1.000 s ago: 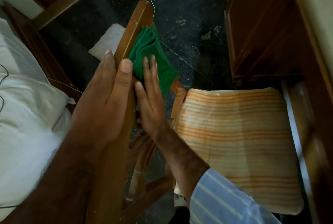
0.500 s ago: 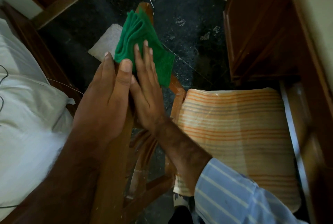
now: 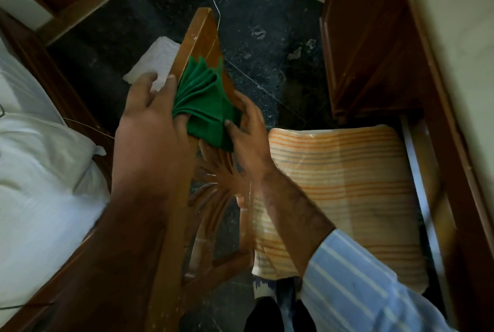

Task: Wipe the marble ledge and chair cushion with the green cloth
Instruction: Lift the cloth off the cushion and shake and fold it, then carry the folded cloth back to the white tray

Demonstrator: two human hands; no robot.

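Head view: cloth held over the chair back, cushion not yet touched

The green cloth, folded into fanned layers, is held between both hands above the chair back. The left hand is closed on the cloth's left edge, fingers tucked under the folds. The right hand is closed on its right edge, thumb pressed on top. The striped cushion lies right of the chair back, apart from the cloth, and no wiping of it is shown. A marble ledge cannot be identified with certainty, so its state cannot be judged. The cushion step is judged to remain. No containers are seen. A white towel lies on the floor left of the chair back.
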